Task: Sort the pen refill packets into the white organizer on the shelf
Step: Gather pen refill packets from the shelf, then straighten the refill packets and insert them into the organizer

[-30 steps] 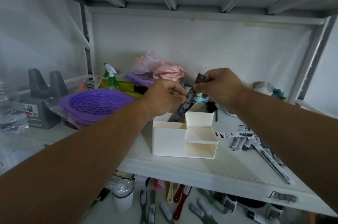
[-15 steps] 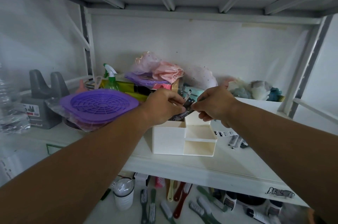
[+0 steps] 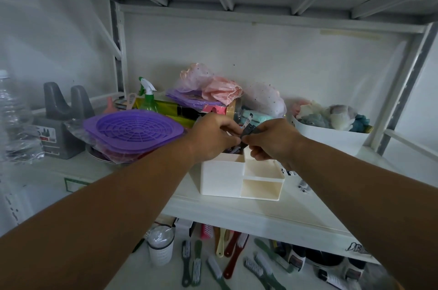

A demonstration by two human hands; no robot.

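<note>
White metal shelving fills the frame, with a cluttered shelf (image 3: 237, 209) running across the middle. At the centre stands the white organizer (image 3: 220, 178), its taller compartment on the left and two open trays stepped down on the right. Both arms reach in from the lower corners and meet just above the organizer's tall back compartment. The left hand (image 3: 213, 138) and the right hand (image 3: 272, 140) each have their fingers curled, pinching a dark pen refill packet (image 3: 247, 132) between them; the packet sits between the two hands, its upper end poking up above the fingertips and its lower end dipping toward the tall compartment. To the right of the organizer, a few more loose packets (image 3: 304, 187) lie on the shelf, partly hidden by the right forearm. At centre left sits a purple strainer (image 3: 135, 128), with a green spray bottle (image 3: 148, 97) behind it, and at right a white bin (image 3: 331, 138) holds soft items.
</note>
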